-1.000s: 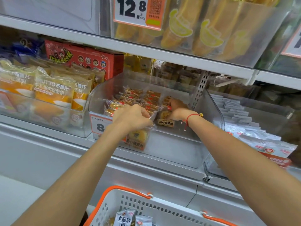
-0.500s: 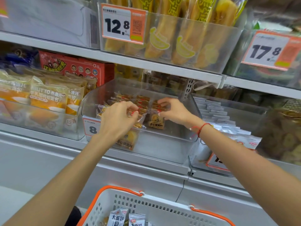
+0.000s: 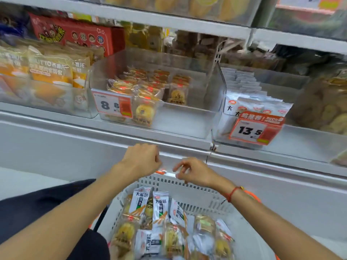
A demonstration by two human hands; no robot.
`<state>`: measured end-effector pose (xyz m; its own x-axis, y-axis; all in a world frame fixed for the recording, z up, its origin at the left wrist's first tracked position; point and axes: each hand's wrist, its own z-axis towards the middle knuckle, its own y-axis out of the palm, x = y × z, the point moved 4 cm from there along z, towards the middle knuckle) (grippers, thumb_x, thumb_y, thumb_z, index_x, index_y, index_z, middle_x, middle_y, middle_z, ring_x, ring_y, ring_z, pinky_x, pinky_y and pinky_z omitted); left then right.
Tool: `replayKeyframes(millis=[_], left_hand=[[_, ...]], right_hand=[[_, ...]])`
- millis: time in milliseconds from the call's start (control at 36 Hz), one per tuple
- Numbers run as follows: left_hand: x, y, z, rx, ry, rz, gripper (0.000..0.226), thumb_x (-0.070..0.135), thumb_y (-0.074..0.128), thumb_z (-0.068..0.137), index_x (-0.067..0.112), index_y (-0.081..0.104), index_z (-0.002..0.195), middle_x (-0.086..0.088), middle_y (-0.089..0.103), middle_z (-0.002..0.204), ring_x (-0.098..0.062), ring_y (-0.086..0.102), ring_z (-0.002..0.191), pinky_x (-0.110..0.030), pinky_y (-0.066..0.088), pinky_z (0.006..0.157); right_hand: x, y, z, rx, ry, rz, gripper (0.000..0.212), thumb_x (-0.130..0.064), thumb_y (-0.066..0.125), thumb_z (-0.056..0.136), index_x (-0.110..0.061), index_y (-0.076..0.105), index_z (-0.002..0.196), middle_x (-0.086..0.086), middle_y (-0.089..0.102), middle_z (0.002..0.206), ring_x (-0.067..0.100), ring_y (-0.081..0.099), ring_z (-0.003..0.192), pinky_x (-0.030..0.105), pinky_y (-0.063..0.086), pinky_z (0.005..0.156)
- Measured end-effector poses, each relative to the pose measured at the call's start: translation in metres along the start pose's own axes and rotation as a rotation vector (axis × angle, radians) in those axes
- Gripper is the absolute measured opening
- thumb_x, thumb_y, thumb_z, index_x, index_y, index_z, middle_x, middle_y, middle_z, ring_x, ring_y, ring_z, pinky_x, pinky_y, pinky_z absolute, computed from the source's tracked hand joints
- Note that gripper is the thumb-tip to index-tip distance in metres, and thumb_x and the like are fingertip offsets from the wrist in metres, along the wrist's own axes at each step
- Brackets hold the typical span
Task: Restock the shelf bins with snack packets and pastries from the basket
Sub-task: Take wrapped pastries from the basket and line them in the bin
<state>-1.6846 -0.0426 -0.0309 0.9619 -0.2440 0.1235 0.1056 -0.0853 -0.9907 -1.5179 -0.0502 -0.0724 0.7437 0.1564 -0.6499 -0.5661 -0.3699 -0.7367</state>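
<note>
A white basket (image 3: 189,192) with orange handles sits low in front of me, holding several white snack packets (image 3: 159,205) and clear-wrapped yellow pastries (image 3: 125,231). My left hand (image 3: 140,160) and my right hand (image 3: 191,171) hover over the basket's far rim, fingers loosely curled, holding nothing. On the shelf above, a clear bin (image 3: 187,121) with an 8.8 tag holds wrapped pastries (image 3: 144,109) on its left side. The bin to its right (image 3: 234,104) with a 13.5 tag holds white packets.
Orange bread bags (image 3: 50,72) fill the bin at the left, with a red box (image 3: 75,36) behind. A bin of round cookies (image 3: 323,109) stands at the far right. A white shelf ledge (image 3: 169,145) runs between bins and basket. Dark clothing (image 3: 37,203) shows at lower left.
Both hands have left the pastry bin and dropped down to the basket's far rim, empty. The view tilted down, bringing the basket's contents into sight.
</note>
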Motion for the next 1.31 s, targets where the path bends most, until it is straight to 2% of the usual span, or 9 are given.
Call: replayKeyframes(millis=[167,333,472,611,722,861,1028,1167,1306], left_hand=[[0.011,0.087,-0.014,-0.506,0.071,0.194,0.020,0.022,0.047,0.095,0.010,0.062,0.095,-0.005,0.063,0.090,-0.024,0.059,0.084,-0.029,0.038,0.071],[0.017,0.180,-0.028,-0.902,0.015,-0.018,0.021,0.025,0.053,0.097,0.006,0.060,0.097,-0.005,0.058,0.082,-0.016,0.049,0.063,-0.032,0.045,0.074],[0.030,0.232,-0.048,-0.831,-0.167,-0.213,0.046,0.037,0.048,0.098,0.001,0.055,0.126,-0.018,0.057,0.127,-0.029,0.059,0.108,-0.037,0.046,0.093],[0.037,0.249,-0.059,-0.764,-0.192,-0.306,0.032,0.029,0.049,0.099,0.001,0.064,0.095,-0.017,0.063,0.089,-0.026,0.063,0.090,-0.036,0.048,0.088],[0.038,0.246,-0.056,-0.695,-0.177,-0.289,0.042,0.019,0.052,0.096,0.016,0.037,0.057,-0.008,0.047,0.062,-0.022,0.053,0.062,-0.034,0.047,0.072],[0.040,0.234,-0.041,-0.621,-0.132,-0.306,0.031,0.014,0.053,0.091,0.016,0.054,0.060,-0.006,0.069,0.084,-0.017,0.062,0.071,-0.030,0.052,0.072],[0.044,0.172,-0.007,-0.528,-0.049,-0.355,0.021,0.020,0.055,0.093,0.015,0.075,0.090,0.000,0.073,0.097,-0.020,0.068,0.091,-0.033,0.053,0.083],[0.035,0.094,0.009,-0.366,0.010,-0.294,0.034,0.016,0.053,0.092,0.016,0.058,0.059,0.000,0.060,0.064,-0.023,0.060,0.071,-0.027,0.040,0.062],[0.024,0.016,0.011,-0.214,0.126,-0.211,0.021,0.030,0.057,0.092,0.015,0.070,0.088,0.001,0.073,0.092,-0.018,0.067,0.091,-0.031,0.052,0.077]], right_hand=[[0.061,0.078,-0.014,-0.274,0.200,-0.011,0.022,-0.014,0.061,0.093,-0.010,0.064,0.114,0.016,0.069,0.107,0.017,0.064,0.078,0.028,0.052,0.080],[0.100,0.141,-0.022,-0.457,0.261,-0.168,0.049,-0.021,0.059,0.094,-0.013,0.043,0.140,0.008,0.048,0.140,0.025,0.048,0.126,0.034,0.041,0.102],[0.122,0.164,-0.030,-0.473,0.347,-0.268,0.048,-0.015,0.054,0.093,-0.011,0.041,0.139,0.012,0.044,0.140,0.032,0.050,0.121,0.043,0.044,0.100],[0.131,0.170,-0.041,-0.373,0.339,-0.272,0.039,-0.024,0.054,0.095,-0.013,0.047,0.132,0.009,0.036,0.140,0.031,0.054,0.113,0.043,0.048,0.092],[0.130,0.162,-0.044,-0.210,0.314,-0.231,0.027,-0.028,0.057,0.094,-0.014,0.061,0.117,0.006,0.050,0.125,0.021,0.053,0.109,0.033,0.046,0.091],[0.132,0.130,-0.039,-0.155,0.251,-0.170,0.017,-0.037,0.064,0.090,-0.032,0.055,0.077,-0.002,0.058,0.104,0.014,0.050,0.101,0.031,0.041,0.093],[0.115,0.071,-0.025,-0.141,0.227,0.126,0.016,-0.029,0.066,0.089,-0.016,0.058,0.089,-0.004,0.062,0.094,0.016,0.060,0.097,0.035,0.050,0.093],[0.069,0.018,-0.017,-0.013,0.161,0.267,0.026,-0.028,0.074,0.083,-0.016,0.062,0.103,-0.005,0.064,0.101,0.008,0.059,0.095,0.013,0.046,0.072],[0.020,-0.020,-0.014,0.105,0.054,0.359,0.037,-0.016,0.078,0.078,-0.014,0.059,0.110,-0.007,0.066,0.098,0.008,0.062,0.091,0.008,0.048,0.071]])
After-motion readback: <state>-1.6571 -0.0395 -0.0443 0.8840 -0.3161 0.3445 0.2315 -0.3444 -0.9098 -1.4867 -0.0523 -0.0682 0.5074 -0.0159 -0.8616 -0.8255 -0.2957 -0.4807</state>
